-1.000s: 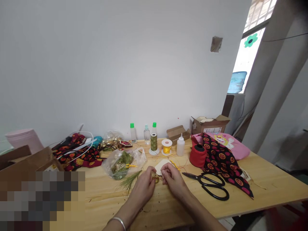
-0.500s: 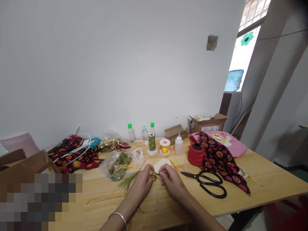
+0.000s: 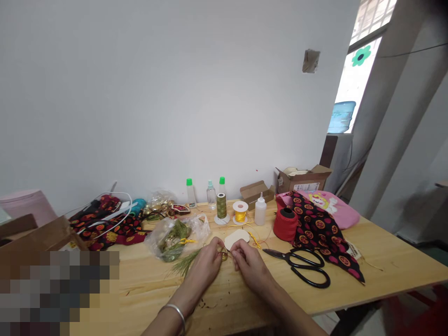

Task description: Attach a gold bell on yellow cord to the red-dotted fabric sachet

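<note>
Both my hands meet over the wooden table [image 3: 385, 275] near its front middle. My left hand [image 3: 205, 265], a silver bangle on its wrist, pinches a small gold bell [image 3: 224, 254] between thumb and fingers. My right hand [image 3: 249, 263] is closed beside it, pinching something thin at the bell that I cannot make out. A pale flat card [image 3: 236, 238] with yellow cord [image 3: 254, 240] lies just behind my fingers. Green pine-like sprigs [image 3: 184, 264] lie left of my left hand.
Black scissors [image 3: 304, 269] lie to the right, with a red thread cone [image 3: 286, 224] and patterned black-red cloth [image 3: 324, 235] behind. Green and yellow spools, small bottles and cardboard boxes line the back. A plastic bag of greenery [image 3: 177, 235] and more cloth sit left.
My hands have stayed together at the bell, shifting only slightly; the view has drifted a little to the side.
</note>
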Tool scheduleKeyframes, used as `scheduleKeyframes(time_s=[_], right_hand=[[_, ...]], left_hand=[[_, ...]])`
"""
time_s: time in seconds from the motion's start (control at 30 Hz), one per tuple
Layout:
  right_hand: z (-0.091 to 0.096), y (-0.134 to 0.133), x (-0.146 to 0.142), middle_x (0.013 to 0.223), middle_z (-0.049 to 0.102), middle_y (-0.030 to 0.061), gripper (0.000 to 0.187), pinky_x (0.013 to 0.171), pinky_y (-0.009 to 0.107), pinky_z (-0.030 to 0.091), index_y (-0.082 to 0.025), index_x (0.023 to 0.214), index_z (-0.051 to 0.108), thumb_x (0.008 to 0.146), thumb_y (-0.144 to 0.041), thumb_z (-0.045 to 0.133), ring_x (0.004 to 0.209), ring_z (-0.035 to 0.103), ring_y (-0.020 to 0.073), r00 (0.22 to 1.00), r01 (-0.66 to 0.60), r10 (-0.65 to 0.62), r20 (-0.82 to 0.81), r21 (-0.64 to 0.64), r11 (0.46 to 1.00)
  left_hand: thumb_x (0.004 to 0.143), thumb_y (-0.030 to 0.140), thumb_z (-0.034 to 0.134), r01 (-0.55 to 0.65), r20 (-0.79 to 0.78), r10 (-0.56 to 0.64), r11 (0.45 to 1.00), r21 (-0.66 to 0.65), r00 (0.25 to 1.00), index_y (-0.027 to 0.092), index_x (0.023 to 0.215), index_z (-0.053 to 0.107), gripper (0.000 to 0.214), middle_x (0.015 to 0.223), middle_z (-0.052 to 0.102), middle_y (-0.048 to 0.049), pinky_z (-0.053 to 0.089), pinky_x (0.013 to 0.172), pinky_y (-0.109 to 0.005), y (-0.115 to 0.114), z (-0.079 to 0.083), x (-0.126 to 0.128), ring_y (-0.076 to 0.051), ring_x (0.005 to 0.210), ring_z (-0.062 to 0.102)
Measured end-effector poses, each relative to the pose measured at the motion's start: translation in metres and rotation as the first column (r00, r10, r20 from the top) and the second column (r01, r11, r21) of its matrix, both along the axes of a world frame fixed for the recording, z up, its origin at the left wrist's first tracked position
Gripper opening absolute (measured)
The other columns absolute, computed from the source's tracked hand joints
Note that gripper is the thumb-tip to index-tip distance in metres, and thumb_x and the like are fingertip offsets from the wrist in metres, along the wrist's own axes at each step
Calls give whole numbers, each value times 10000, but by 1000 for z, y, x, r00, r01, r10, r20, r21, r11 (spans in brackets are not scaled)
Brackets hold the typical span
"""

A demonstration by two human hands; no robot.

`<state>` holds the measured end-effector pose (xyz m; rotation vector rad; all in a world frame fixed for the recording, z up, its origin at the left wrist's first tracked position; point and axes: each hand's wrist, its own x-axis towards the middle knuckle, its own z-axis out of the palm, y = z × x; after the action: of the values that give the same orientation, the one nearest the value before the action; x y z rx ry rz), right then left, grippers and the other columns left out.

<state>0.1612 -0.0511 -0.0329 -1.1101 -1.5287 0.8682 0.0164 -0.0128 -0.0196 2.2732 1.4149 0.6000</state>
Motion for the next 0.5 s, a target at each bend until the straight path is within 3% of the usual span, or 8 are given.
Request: scheduleKeyframes(time_s=[0.17, 0.3, 0.5], right_hand=[[-2, 0, -1, 521, 428, -49, 104, 461, 212, 326, -200, 733, 472, 792, -215, 388, 465, 422, 110, 999, 7, -8, 51, 14, 1000], [-2, 0, 0, 537, 440, -42, 86, 472, 216, 343, -195, 736, 475, 782, -215, 406, 478, 437, 114, 1000, 10, -9, 14, -5, 1000], [-1, 0, 1, 614, 490, -19, 79, 503, 217, 363, -192, 749, 480, 786, -227, 420, 540, 461, 122, 997, 24, -23, -74, 19, 1000]], left_hand=[[727, 86, 381, -10, 7, 10, 1000, 10, 1000, 182, 893, 460, 208, 655, 542, 2, 341, 611, -234, 1, -1, 2, -164, 684, 529], [733, 147, 414, -7, 20, 7, 1000, -4, 1000, 180, 948, 455, 221, 546, 461, 49, 308, 519, -212, -2, 1, 0, -152, 573, 495], [775, 329, 414, 27, 253, -3, 995, -92, 967, 175, 963, 489, 254, 517, 373, 74, 280, 466, -197, -21, 2, -18, -118, 495, 402]])
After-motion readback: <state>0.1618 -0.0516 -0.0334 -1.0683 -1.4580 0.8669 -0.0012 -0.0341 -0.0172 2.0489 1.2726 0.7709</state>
